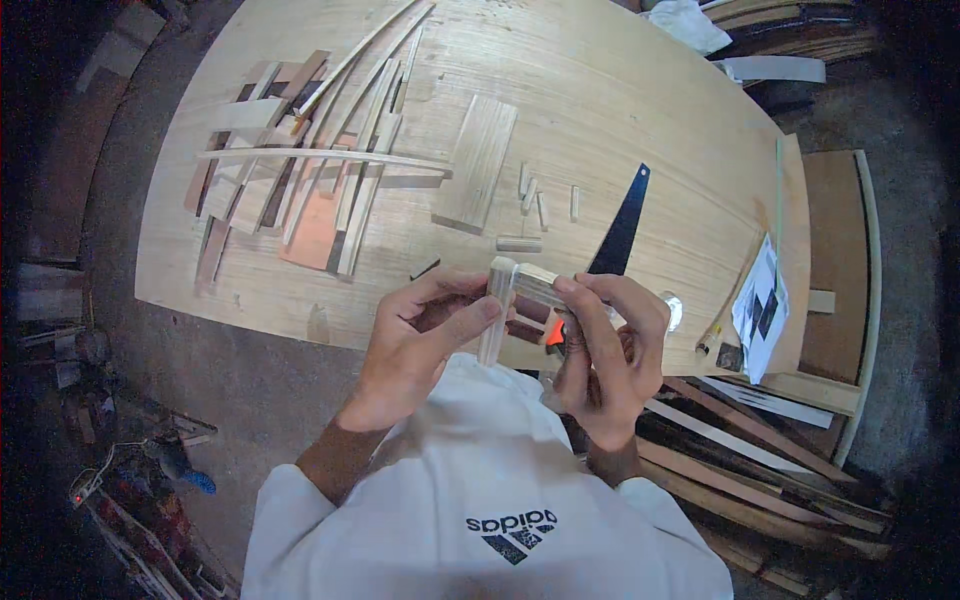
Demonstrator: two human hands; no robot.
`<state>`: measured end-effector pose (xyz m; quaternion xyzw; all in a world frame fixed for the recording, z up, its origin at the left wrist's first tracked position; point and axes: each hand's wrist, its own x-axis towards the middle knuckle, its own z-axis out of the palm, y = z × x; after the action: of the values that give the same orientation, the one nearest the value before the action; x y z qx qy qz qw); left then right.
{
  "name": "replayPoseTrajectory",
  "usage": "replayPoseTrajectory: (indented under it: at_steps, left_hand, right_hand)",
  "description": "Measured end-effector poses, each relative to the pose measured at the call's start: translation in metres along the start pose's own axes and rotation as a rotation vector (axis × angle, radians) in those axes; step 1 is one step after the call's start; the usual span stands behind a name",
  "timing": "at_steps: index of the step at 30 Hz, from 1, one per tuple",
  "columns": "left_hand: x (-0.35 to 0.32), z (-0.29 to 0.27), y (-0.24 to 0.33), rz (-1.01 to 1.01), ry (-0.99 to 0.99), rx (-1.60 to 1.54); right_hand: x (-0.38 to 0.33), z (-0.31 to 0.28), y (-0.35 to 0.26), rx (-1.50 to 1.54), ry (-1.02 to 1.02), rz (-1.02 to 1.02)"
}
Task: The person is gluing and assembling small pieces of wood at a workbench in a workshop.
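Note:
In front of my chest my left hand (415, 335) is closed on a short upright wood strip (490, 340), thumb on its face. My right hand (618, 355) pinches a second short wood piece (537, 284), whose end meets the strip near its top, forming a corner. Whether the two are joined or only touching I cannot tell. Beyond my right hand lies a handsaw with a dark blade (626, 220); its orange-and-black handle is partly hidden by my fingers. Just past my hands a short wood block (519, 244) and several small sticks (542, 212) rest on the table.
A wide plywood table (590, 80) fills the view ahead. Long strips and offcuts (330, 200) are heaped at its left, beside a flat board (478, 160). A printed sheet (757, 310) hangs near the right edge. More planks (720, 430) lie below at right.

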<state>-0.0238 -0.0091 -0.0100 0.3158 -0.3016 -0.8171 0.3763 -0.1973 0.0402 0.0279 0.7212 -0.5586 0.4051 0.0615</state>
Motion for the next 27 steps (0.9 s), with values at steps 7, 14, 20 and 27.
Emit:
replayPoseTrajectory:
  at_steps: [7,14,20,27]
  left_hand:
    - [0.0008,-0.0024,-0.0027,0.01,0.003,-0.022]
    - [0.0007,-0.0033,-0.0005,0.025,-0.019,-0.015]
    - [0.0014,-0.0011,0.0021,0.012,-0.008,-0.046]
    - [0.0019,-0.001,0.0037,0.016,-0.026,-0.019]
  right_hand:
    - [0.0017,-0.0001,-0.0005,-0.001,-0.005,-0.008]
    - [0.001,0.0031,-0.0008,0.016,-0.001,0.0]
    - [0.0035,0.0003,-0.0015,0.011,-0.012,0.009]
    - [0.0023,0.0029,0.0008,0.016,0.009,-0.009]
